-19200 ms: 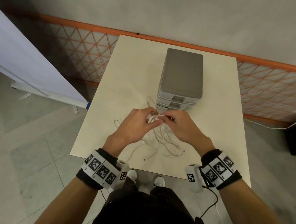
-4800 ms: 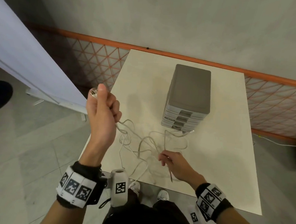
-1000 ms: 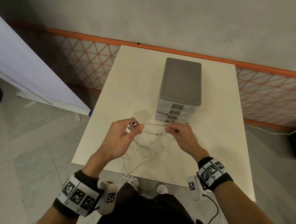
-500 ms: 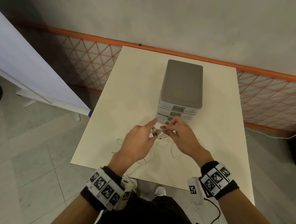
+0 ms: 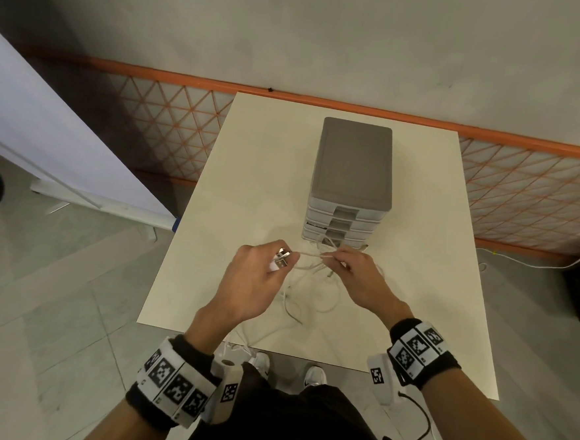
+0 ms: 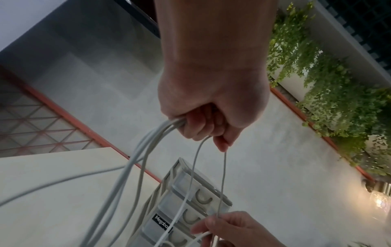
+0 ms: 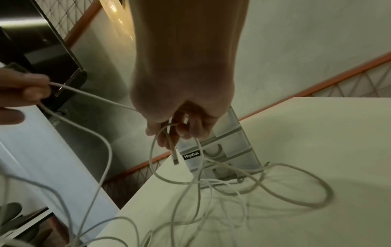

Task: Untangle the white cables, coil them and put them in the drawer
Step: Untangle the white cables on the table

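Tangled white cables (image 5: 315, 287) lie on the cream table (image 5: 250, 182) in front of a grey drawer unit (image 5: 351, 176), all drawers closed. My left hand (image 5: 260, 276) grips several cable strands, with metal USB plugs (image 5: 281, 258) sticking out by its thumb. In the left wrist view, the white cables (image 6: 135, 160) run down from my curled left hand (image 6: 207, 127). My right hand (image 5: 350, 275) pinches strands pulled taut between both hands. In the right wrist view, my right hand (image 7: 180, 128) holds loops of the white cables (image 7: 232, 187) and a dangling plug (image 7: 175, 157).
The drawer unit (image 7: 224, 150) bears a black "Megabox" label (image 7: 191, 155). Some cable hangs over the table's near edge (image 5: 246, 337). An orange mesh fence (image 5: 524, 188) runs behind the table. A white board (image 5: 47, 141) leans at the left. My shoes (image 5: 288, 374) show below the table.
My hands have moved apart since half a second ago, stretching strands between them. The left hand has shifted left and turned so the plugs show.
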{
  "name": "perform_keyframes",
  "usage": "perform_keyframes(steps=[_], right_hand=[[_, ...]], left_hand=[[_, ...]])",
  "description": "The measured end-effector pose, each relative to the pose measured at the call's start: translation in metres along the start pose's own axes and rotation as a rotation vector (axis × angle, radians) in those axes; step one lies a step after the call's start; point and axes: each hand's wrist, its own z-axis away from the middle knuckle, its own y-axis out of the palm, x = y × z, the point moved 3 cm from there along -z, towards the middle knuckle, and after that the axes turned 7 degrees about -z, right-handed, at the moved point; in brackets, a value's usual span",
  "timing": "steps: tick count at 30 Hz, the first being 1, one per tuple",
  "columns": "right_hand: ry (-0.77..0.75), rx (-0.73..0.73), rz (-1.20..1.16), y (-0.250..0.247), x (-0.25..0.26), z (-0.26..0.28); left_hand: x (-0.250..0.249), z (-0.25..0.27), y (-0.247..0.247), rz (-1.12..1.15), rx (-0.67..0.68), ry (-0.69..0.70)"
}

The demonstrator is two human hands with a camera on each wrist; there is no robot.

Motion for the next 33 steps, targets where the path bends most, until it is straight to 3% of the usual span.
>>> perform_keyframes(steps=[5, 10, 13, 16, 21, 26, 31, 33], right_hand=[[0.080, 0.045, 0.046, 0.000, -0.001, -0.006], [-0.041, -0.061, 0.058, -0.021, 0.012, -0.018], [-0.078, -0.144, 0.027, -0.038, 0.026, -0.020], [-0.045, -0.107, -0.051, -0.036, 0.041, -0.012], [-0.118, 0.243, -0.063, 0.012, 0.060, 0.007], [-0.131, 0.499, -0.085, 0.068, 0.083, 0.021], [-0.283, 0.735, -0.115, 0.130, 0.123, 0.036], [-0.277, 0.827, -0.153, 0.160, 0.128, 0.042]], left_hand=[[0.005, 0.014, -0.009, 0.077, -0.030, -0.007], [0.029, 0.021, 0.012, -0.241, 0.231, -0.083], [0.039, 0.026, 0.014, -0.211, 0.237, -0.144], [0.040, 0.027, -0.008, -0.017, 0.085, -0.173], [0.053, 0.046, -0.068, 0.163, -0.251, -0.245], [0.064, 0.082, -0.105, 0.225, -0.416, -0.307], [0.074, 0.130, -0.139, 0.262, -0.603, -0.365], [0.076, 0.151, -0.150, 0.254, -0.674, -0.398]])
